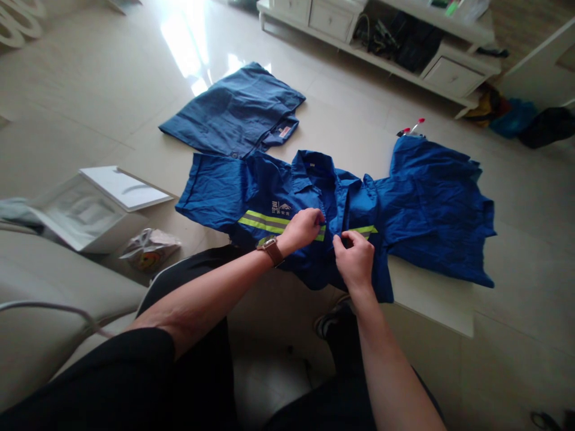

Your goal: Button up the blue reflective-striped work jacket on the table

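Shirt [287,203] lies face up at the frame's centre on a low table [431,299]. Left hand [305,227] and right hand [354,257] pinch its front edges (fingers together); closing seems only begun, collar open.

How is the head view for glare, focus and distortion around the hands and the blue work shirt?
Head view: strong window glare burns out the glossy tiled floor at the top; the blue reflective-striped work shirt, left hand and right hand are evenly lit and sharp; edges bow from wide-angle distortion.
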A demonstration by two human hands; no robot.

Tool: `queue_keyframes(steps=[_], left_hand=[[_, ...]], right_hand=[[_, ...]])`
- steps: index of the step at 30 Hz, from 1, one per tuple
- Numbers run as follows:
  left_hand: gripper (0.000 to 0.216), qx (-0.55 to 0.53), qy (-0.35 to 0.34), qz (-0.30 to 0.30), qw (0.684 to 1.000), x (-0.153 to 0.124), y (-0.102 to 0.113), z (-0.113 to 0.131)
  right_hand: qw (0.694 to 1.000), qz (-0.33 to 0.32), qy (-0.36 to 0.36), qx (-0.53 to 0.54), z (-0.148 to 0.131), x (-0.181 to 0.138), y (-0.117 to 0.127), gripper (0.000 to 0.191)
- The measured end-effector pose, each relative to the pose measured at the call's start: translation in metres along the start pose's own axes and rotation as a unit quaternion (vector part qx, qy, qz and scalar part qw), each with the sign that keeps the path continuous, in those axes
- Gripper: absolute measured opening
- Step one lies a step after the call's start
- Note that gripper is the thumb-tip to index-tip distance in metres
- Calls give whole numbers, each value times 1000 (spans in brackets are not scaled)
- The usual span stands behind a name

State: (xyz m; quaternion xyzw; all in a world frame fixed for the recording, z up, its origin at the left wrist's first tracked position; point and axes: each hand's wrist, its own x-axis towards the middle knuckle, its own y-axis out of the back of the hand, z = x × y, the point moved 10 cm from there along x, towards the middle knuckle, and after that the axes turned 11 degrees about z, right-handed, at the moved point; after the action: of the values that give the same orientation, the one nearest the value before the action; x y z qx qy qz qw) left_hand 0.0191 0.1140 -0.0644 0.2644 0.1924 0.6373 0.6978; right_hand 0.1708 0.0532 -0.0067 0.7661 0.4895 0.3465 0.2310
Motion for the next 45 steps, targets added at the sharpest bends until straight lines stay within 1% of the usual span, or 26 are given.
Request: queue_keyframes(steps=[5,9,13,19,25,28,32,34,37,40,43,45], left_hand=[[27,-52,-50,-7,997,-3,12,23],[26,-52,-96,-20,994,-11,13,37],[24,-35,-108,-23,993,-15,11,39],[20,-53,-101,-13,993,-14,12,36],[20,-40,-119,-15,992,-17,17,42],[21,-54,-118,-12,991,-16,18,41],[20,-102,-107,-12,989,-15,15,39],[20,-131,-92,-3,987,-15,17,38],[16,-182,-44,5,982,-16,19,35],[4,-244,11,-3,970,-17,16,29],[16,-286,51,3,957,-17,11,20],[15,-295,70,14,953,-15,7,13]], right_hand=[[1000,13,-19,9,6,4,2,23],[999,16,-22,26,6,4,-1,24],[999,16,-4,41,2,3,-4,24],[999,20,5,43,1,3,-5,24],[997,-3,42,57,-2,3,-9,22],[996,-10,63,55,-4,3,-10,23],[996,-24,65,55,-5,3,-10,19],[996,-20,64,55,-6,3,-9,18],[996,-10,69,50,-8,3,-8,17],[996,-9,82,39,-9,2,-9,15],[995,-8,95,21,-11,1,-10,13],[994,-6,107,14,-14,0,-10,12]])
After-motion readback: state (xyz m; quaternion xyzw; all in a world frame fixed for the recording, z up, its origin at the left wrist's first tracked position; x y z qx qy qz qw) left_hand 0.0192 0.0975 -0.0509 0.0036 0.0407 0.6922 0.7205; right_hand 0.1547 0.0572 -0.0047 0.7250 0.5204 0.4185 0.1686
